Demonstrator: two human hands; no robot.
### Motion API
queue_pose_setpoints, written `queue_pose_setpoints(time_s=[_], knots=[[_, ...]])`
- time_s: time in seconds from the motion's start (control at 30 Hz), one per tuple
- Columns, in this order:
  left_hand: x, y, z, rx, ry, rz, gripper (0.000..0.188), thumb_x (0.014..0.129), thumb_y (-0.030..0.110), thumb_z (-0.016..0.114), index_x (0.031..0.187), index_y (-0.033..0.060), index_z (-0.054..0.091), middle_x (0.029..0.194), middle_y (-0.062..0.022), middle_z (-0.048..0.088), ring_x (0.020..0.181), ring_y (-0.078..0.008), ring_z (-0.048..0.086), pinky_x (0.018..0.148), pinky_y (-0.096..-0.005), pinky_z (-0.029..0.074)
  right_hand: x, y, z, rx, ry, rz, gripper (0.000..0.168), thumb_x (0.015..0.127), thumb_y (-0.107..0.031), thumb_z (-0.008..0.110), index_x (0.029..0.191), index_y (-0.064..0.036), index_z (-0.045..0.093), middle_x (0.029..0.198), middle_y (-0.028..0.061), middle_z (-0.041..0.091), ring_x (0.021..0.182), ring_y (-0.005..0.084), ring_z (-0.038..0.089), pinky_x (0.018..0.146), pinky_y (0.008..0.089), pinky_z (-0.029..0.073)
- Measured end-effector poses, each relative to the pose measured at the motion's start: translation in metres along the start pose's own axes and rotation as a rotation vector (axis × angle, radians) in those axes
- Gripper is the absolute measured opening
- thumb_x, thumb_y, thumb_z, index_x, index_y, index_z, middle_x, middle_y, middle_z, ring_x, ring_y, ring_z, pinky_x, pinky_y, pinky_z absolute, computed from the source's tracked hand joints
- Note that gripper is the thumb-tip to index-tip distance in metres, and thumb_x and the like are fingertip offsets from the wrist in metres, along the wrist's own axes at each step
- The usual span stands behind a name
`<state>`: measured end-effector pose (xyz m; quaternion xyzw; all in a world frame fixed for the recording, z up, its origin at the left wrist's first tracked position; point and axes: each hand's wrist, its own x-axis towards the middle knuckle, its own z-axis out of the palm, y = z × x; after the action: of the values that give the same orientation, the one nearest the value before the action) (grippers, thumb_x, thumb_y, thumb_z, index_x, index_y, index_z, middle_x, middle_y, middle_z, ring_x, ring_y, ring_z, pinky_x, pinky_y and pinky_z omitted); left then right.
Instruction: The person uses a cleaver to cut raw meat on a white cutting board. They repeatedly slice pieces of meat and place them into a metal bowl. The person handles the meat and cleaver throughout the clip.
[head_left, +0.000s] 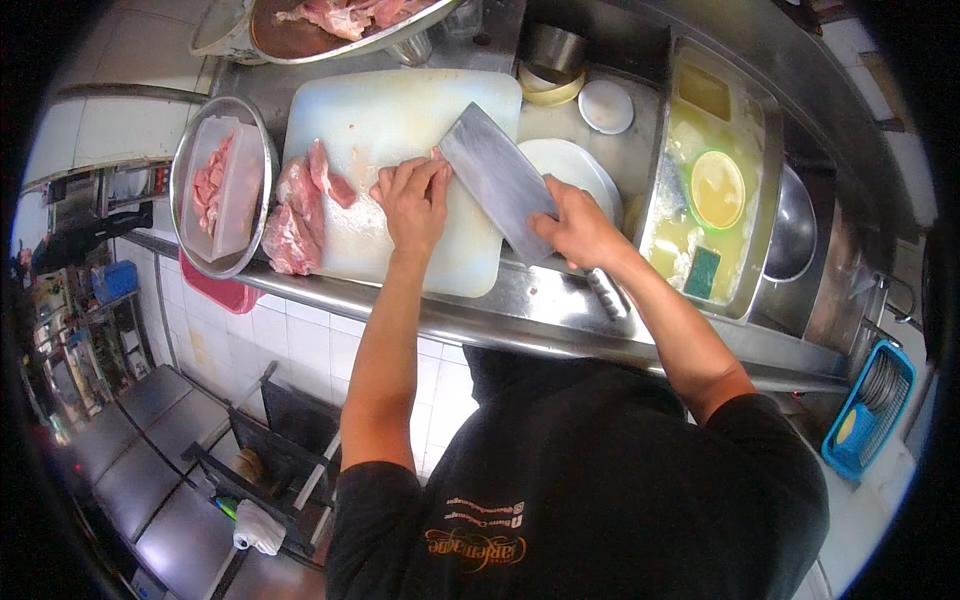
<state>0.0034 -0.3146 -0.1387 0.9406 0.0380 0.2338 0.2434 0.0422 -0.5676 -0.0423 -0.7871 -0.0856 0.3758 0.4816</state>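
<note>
My right hand (581, 225) grips a broad steel cleaver (499, 184), its blade tilted over the right side of a white plastic cutting board (397, 97). On the board, my left hand (416, 195) is bent with its fingertips close together beside the blade's edge; whether they pinch something small cannot be told. Pieces of raw meat (300, 210) lie at the board's left edge, left of my left hand. Further left, a steel bowl (180, 217) holds a clear plastic container (247, 172) with cut meat (211, 187) inside.
A large metal bowl (300, 46) of raw meat stands at the back. Near my right forearm lies a knife handle (606, 292). White plates (570, 169) sit right of the board, beside a basin (675, 105) of cloudy water with a green-rimmed bowl (718, 190) and a scouring pad (701, 272).
</note>
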Motion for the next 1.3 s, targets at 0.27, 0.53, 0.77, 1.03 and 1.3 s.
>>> queue_pose_setpoints(time_s=[0.27, 0.53, 0.77, 1.03, 1.3], knots=[[0.001, -0.005, 0.004, -0.007, 0.016, 0.006, 0.008, 0.090, 0.020, 0.073, 0.098, 0.0194, 0.077, 0.107, 0.0045, 0.073, 0.100, -0.0230, 0.056, 0.092, -0.0417, 0.034, 0.037, -0.015, -0.009, -0.205, -0.029, -0.072, 0.026, 0.091, -0.013, 0.063, 0.105, 0.006, 0.054, 0.077, 0.0262, 0.069, 0.055, 0.0349, 0.068, 0.060, 0.0473, 0.054], [0.000, -0.001, 0.002, 0.062, -0.006, 0.004, 0.005, 0.091, 0.020, 0.071, 0.096, 0.0200, 0.074, 0.108, 0.0070, 0.072, 0.100, -0.0232, 0.056, 0.092, -0.0425, 0.035, 0.091, -0.040, 0.007, -0.284, -0.011, -0.109, 0.029, 0.091, -0.017, 0.060, 0.110, 0.005, 0.054, 0.079, 0.0269, 0.069, 0.057, 0.0361, 0.069, 0.065, 0.0487, 0.056], [-0.004, -0.005, 0.008, 0.144, 0.008, 0.040, 0.010, 0.093, 0.021, 0.069, 0.101, 0.0175, 0.073, 0.111, 0.0038, 0.071, 0.104, -0.0245, 0.055, 0.094, -0.0444, 0.035, 0.066, -0.018, 0.013, -0.269, -0.016, -0.122, 0.030, 0.094, -0.019, 0.060, 0.110, 0.005, 0.053, 0.085, 0.0278, 0.070, 0.062, 0.0379, 0.070, 0.067, 0.0511, 0.056], [0.002, -0.004, 0.007, 0.219, -0.038, -0.073, 0.023, 0.089, 0.014, 0.066, 0.111, 0.0158, 0.068, 0.116, -0.0037, 0.065, 0.111, -0.0299, 0.054, 0.095, -0.0483, 0.037, -0.018, 0.013, 0.014, -0.498, 0.021, -0.142, 0.034, 0.094, -0.018, 0.062, 0.119, 0.002, 0.051, 0.090, 0.0307, 0.070, 0.088, 0.0485, 0.071, 0.085, 0.0594, 0.053], [-0.015, -0.038, -0.011, 0.037, 0.009, -0.028, 0.014, 0.086, 0.008, 0.065, 0.100, 0.0093, 0.064, 0.100, -0.0075, 0.066, 0.100, -0.0295, 0.060, 0.087, -0.0460, 0.044, -0.054, 0.045, -0.010, -0.374, 0.028, -0.207, 0.036, 0.095, -0.015, 0.063, 0.126, 0.001, 0.054, 0.079, 0.0221, 0.069, 0.064, 0.0365, 0.068, 0.062, 0.0497, 0.054]])
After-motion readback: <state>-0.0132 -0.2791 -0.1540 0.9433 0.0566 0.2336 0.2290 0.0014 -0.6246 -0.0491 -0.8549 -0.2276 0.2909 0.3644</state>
